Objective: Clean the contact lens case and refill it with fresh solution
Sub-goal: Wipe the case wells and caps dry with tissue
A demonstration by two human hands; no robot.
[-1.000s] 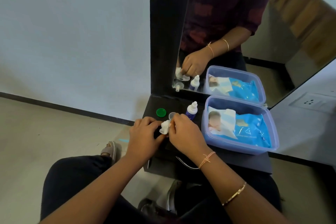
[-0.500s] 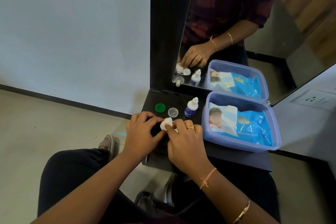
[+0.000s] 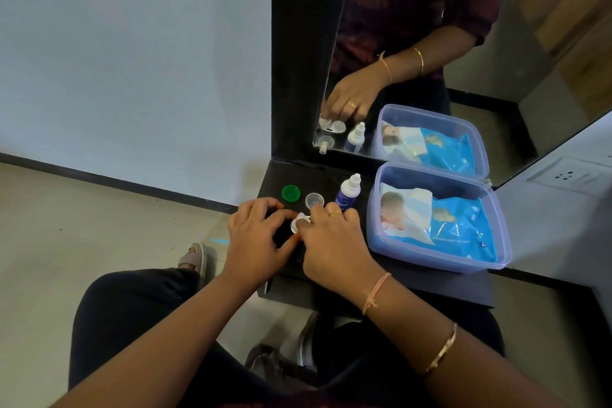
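White contact lens case [image 3: 299, 221]: on the black table [image 3: 430, 285], near its left end, caught between my two hands and mostly covered by them
Left hand [image 3: 256, 238]: thumb and fingertips pinch the case's left end
Right hand [image 3: 331, 242]: fingers curl down on the right end, one fingertip at an open well; whether it is rubbing or only resting there, I cannot tell
Caps: green cap [image 3: 291, 193] and clear cap [image 3: 315, 200] lie just beyond the hands, both off the case
Solution bottle [image 3: 347, 193]: upright just right of the clear cap, white top on
Step in hand: I judge this to be the cleaning of the wells, with the refill not yet begun
Doing it well: I would hold the left pinch firm so the small case cannot skid, work the fingertip round each well up to the rim, hold the case level and back from the table's edge, and mind the knuckles near the bottle
Table: narrow, matte black, set against a mirror [image 3: 530, 93] that repeats the hands; a lilac plastic box [image 3: 437, 262] holding a blue wipes pack [image 3: 463, 232] fills its right side
Room: pale wall on the left, beige floor with dark skirting, a wall socket [image 3: 569, 175] at the far right
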